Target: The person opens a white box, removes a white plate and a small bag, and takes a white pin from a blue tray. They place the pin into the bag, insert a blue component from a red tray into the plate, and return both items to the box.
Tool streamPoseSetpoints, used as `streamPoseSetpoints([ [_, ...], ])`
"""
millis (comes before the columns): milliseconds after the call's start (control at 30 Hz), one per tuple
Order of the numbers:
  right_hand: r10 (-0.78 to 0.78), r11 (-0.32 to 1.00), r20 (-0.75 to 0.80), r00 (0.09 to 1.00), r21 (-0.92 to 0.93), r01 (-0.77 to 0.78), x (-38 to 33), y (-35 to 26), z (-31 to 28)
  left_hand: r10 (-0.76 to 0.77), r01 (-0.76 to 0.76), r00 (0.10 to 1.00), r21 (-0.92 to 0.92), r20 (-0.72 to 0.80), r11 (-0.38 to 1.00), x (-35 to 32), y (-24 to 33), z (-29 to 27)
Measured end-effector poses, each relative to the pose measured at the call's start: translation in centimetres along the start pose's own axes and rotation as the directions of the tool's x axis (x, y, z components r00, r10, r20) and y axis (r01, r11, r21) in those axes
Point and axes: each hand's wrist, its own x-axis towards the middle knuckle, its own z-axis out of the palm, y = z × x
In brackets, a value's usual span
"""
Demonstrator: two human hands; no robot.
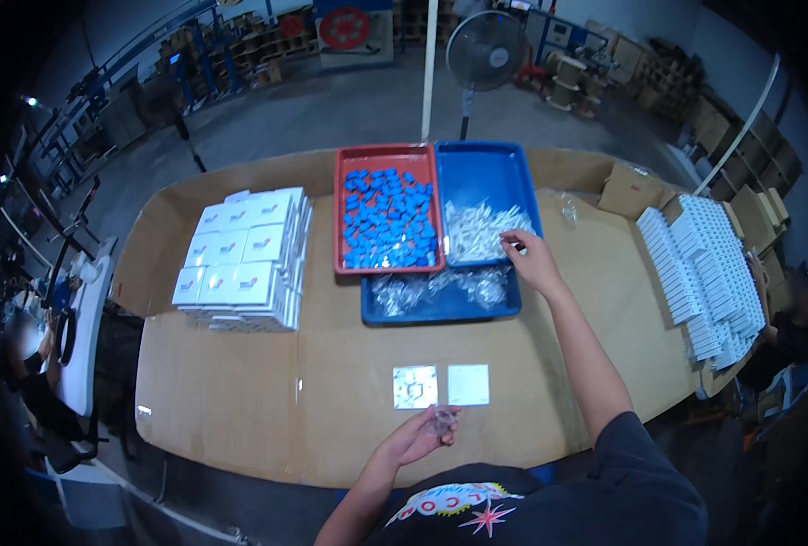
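The tabletop (340, 373) is brightly lit; around it, dimness and bending deepen; leftward of it, small lights (30, 101) glare.

1 view, head-worn: left of 2 fisheyes. Looks from above the table's (249, 391) near edge, forward and steeply down, fairly close. Far edge mid-frame, floor (267, 118) past it; wearer's shirt (586, 500) overlaps near edge.
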Motion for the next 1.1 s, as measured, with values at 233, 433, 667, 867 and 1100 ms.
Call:
streamPoseSetpoints([
  [233,-0.008,0.910,-0.255,0.967,-0.402,-0.098,9.7,5.7,-0.5,0.023,-0.018,0.998,0.077,-0.066,0.997,-0.4,0.8,1.9],
  [433,0.006,0.854,-0.140,0.990,-0.514,-0.078,10.5,8.3,0.7,0.013,-0.011,0.999,0.060,-0.039,0.998,-0.1,0.8,1.7],
  [667,-0.076,0.852,-0.189,0.979,-0.523,-0.035,10.9,9.5,0.9,0.019,-0.007,0.993,0.103,-0.114,0.995,-0.2,0.9,2.3],
  [867,0.385,0.617,0.065,0.921,0.724,-0.309,9.5,5.1,-0.4,0.026,-0.026,0.998,-0.015,-0.055,1.000,-0.2,0.4,1.6],
  [1100,0.319,0.435,0.236,0.918,0.824,-0.363,-0.4,-0.8,1.8,0.079,-0.079,0.997,-0.039,0.008,0.996,-0.3,0.4,1.0],
])
